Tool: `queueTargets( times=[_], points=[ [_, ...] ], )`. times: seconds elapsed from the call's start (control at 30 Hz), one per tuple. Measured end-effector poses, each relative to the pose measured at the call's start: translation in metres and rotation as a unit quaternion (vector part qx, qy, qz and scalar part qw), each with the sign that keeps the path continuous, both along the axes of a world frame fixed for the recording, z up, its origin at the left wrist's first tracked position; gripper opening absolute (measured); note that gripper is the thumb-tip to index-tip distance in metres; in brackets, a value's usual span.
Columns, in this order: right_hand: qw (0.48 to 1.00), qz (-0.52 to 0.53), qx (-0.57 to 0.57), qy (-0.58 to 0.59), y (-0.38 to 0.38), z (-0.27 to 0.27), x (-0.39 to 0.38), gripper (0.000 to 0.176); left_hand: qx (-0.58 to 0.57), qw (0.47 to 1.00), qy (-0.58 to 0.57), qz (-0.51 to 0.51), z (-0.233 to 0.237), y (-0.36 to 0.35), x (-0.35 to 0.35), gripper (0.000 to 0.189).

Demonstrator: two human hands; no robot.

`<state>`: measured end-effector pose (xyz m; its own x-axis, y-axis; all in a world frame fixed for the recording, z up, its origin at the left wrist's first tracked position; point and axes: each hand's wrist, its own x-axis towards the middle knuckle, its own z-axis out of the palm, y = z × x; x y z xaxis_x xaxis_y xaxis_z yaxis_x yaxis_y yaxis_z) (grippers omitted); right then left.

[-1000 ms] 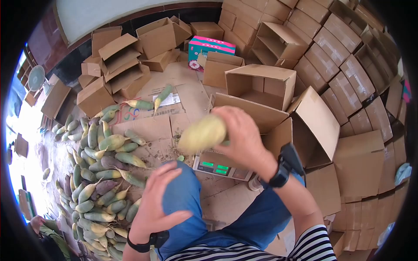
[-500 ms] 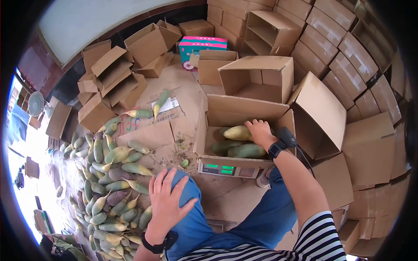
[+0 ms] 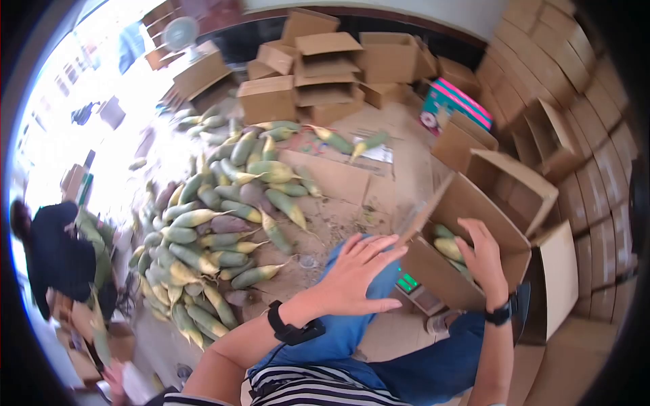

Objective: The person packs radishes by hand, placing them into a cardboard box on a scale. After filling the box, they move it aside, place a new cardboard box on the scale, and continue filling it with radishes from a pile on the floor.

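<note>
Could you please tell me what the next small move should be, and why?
Probably reach the empty left hand toward the heaped green-and-cream tapered radishes: they lie on that side, while the right hand is at the open brown cardboard box.

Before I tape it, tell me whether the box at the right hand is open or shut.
The box is open: its top is uncovered, and pale green vegetables show inside.

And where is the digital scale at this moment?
In the head view, the digital scale sits right of centre, its lit display showing at the lower-left edge of the open cardboard box holding green radishes.
</note>
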<state>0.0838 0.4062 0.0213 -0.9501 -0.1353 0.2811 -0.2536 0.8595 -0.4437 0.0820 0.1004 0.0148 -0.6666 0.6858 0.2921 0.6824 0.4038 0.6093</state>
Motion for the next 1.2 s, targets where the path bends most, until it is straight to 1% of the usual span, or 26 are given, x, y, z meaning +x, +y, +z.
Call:
queueTargets(
  times=[0.03,0.07,0.1,0.17,0.23,0.27,0.3,0.33,0.37,0.4,0.43,0.47,0.57,0.6,0.63,0.67,0.73,0.77,0.83,0.9,0.97,1.0,1.07,1.1,1.17,1.2],
  points=[
    [1.000,0.014,-0.007,0.007,-0.013,0.006,0.003,0.033,0.004,1.000,0.010,0.019,-0.005,-0.012,-0.003,0.082],
    [0.999,0.032,-0.011,0.000,-0.025,0.009,0.005,0.034,0.180,0.966,-0.184,0.020,-0.016,-0.025,-0.007,0.085],
    [0.999,0.047,-0.015,-0.007,-0.038,0.012,0.007,0.034,0.345,0.865,-0.364,0.010,-0.023,-0.038,-0.012,0.089],
    [0.993,0.102,-0.039,-0.040,-0.066,0.026,0.011,0.045,0.473,0.760,-0.436,0.095,-0.033,-0.080,-0.023,0.088],
    [0.948,0.118,-0.263,-0.135,-0.092,0.034,0.012,0.061,0.603,0.640,-0.458,0.133,-0.061,-0.139,-0.035,0.087],
    [0.948,0.119,-0.262,-0.136,-0.101,0.035,0.011,0.061,0.647,0.593,-0.457,0.145,-0.075,-0.169,-0.039,0.087],
    [0.853,0.138,-0.452,-0.222,-0.110,0.037,0.006,0.066,0.657,0.580,-0.450,0.174,-0.084,-0.195,-0.038,0.088],
    [0.713,0.149,-0.618,-0.296,-0.120,0.039,0.004,0.071,0.666,0.566,-0.442,0.204,-0.090,-0.217,-0.034,0.088],
    [0.714,0.149,-0.617,-0.297,-0.131,0.039,0.005,0.071,0.667,0.564,-0.442,0.204,-0.091,-0.231,-0.028,0.088],
    [0.907,0.152,-0.357,-0.163,-0.143,0.039,0.006,0.071,0.676,0.535,-0.440,0.253,-0.093,-0.244,-0.020,0.092],
    [0.989,0.139,-0.054,-0.009,-0.153,0.039,0.006,0.071,0.682,0.504,-0.437,0.301,-0.096,-0.256,-0.014,0.096],
    [0.988,0.135,0.055,0.051,-0.160,0.040,0.007,0.070,0.680,0.498,-0.443,0.306,-0.104,-0.266,-0.006,0.096],
    [0.981,0.195,0.013,0.001,-0.179,0.019,0.019,0.067,0.562,0.526,-0.436,0.466,-0.157,-0.299,0.005,0.093],
    [0.972,0.222,0.076,0.006,-0.185,0.008,0.019,0.055,0.499,0.540,-0.445,0.512,-0.188,-0.308,0.012,0.088],
    [0.972,0.223,0.077,0.008,-0.187,0.002,0.020,0.055,0.411,0.560,-0.468,0.546,-0.213,-0.309,0.019,0.079],
    [0.975,0.207,0.071,0.043,-0.188,-0.004,0.020,0.048,0.319,0.574,-0.488,0.575,-0.230,-0.309,0.029,0.070],
    [0.974,0.199,0.066,0.087,-0.189,-0.007,0.016,0.034,0.241,0.584,-0.482,0.607,-0.246,-0.294,0.044,0.051],
    [0.974,0.200,0.068,0.084,-0.190,-0.008,0.016,0.034,0.242,0.582,-0.485,0.607,-0.278,-0.306,0.052,0.051],
    [0.973,0.201,0.069,0.088,-0.191,-0.009,0.016,0.032,0.150,0.632,-0.337,0.681,-0.361,-0.340,0.061,0.034],
    [0.974,0.200,0.069,0.085,-0.192,-0.007,0.014,0.031,-0.072,0.700,-0.090,0.705,-0.310,-0.325,0.061,0.037],
    [0.974,0.200,0.066,0.086,-0.194,-0.007,0.016,0.030,-0.143,0.709,-0.010,0.690,-0.271,-0.318,0.061,0.042],
    [0.975,0.195,0.062,0.084,-0.195,-0.007,0.015,0.029,-0.144,0.707,-0.010,0.693,-0.274,-0.324,0.064,0.042],
    [0.976,0.191,0.061,0.086,-0.198,-0.007,0.014,0.029,-0.257,0.700,-0.189,0.638,-0.283,-0.338,0.070,0.046],
    [0.977,0.183,0.060,0.086,-0.199,-0.007,0.013,0.028,-0.252,0.701,-0.187,0.641,-0.294,-0.340,0.069,0.046],
    [0.979,0.177,0.059,0.081,-0.202,-0.008,0.011,0.027,-0.152,0.696,-0.320,0.624,-0.316,-0.342,0.074,0.052],
    [0.979,0.175,0.064,0.085,-0.203,-0.008,0.011,0.027,-0.188,0.733,-0.268,0.596,-0.316,-0.334,0.073,0.059]
  ],
)
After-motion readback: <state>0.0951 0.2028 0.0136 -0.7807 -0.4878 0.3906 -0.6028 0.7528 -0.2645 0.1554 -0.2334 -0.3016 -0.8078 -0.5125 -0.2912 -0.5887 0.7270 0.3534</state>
